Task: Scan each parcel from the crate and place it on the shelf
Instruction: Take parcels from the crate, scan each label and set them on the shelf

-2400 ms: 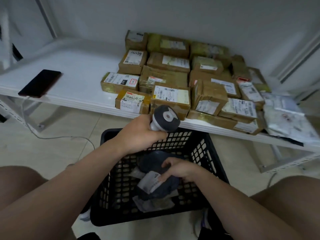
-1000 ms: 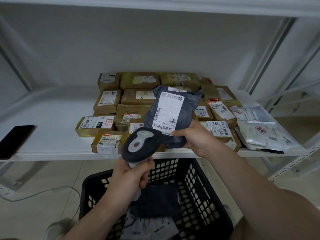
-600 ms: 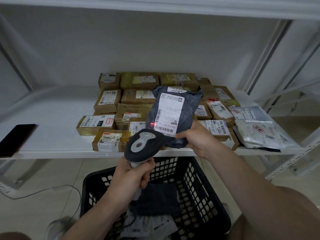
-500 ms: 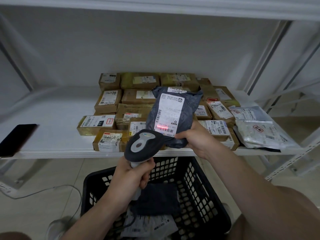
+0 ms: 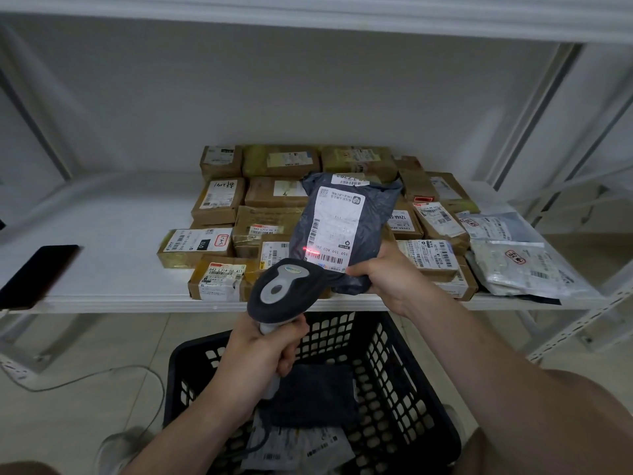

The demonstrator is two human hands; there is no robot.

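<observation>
My right hand (image 5: pixel 387 279) grips the lower edge of a dark grey poly-bag parcel (image 5: pixel 373 221), held upright above the shelf's front edge with its white label facing me. My left hand (image 5: pixel 263 351) grips the handle of a grey barcode scanner (image 5: pixel 284 289), whose head sits just below the parcel. A red scan line lies across the barcode at the label's bottom. Below, the black plastic crate (image 5: pixel 404 389) holds another dark parcel (image 5: pixel 311 395) and a white-labelled one (image 5: pixel 301 450).
The white shelf (image 5: pixel 113 241) carries several brown cardboard parcels (image 5: pixel 222 204) in rows and clear plastic mailers (image 5: pixel 520 265) at the right. A black phone (image 5: pixel 37 275) lies at the shelf's left edge. A cable (image 5: pixel 113 375) runs over the tiled floor.
Since 2.4 s ago my right hand lifted the dark parcel out of the crate up to shelf height. The scanner came under it, and the red scan line appeared on the barcode.
</observation>
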